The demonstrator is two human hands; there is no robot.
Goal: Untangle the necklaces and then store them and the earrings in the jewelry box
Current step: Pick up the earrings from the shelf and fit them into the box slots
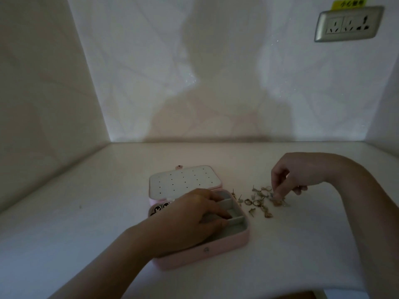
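Note:
A pink jewelry box (235, 240) lies open on the white table, its white perforated lid (183, 180) folded back and grey compartments (236, 226) showing. My left hand (192, 214) rests over the box, fingertips down in the compartments; what it holds, if anything, is hidden. Several small gold earrings (259, 201) lie scattered to the right of the box. My right hand (289, 178) reaches down onto the far side of that pile, thumb and forefinger pinching an earring (275, 196). No necklace is visible.
The white table (86, 223) ends at a back wall and a left side wall. A wall socket (347, 23) sits high at the right. A dark edge shows at the table's near side (291, 295).

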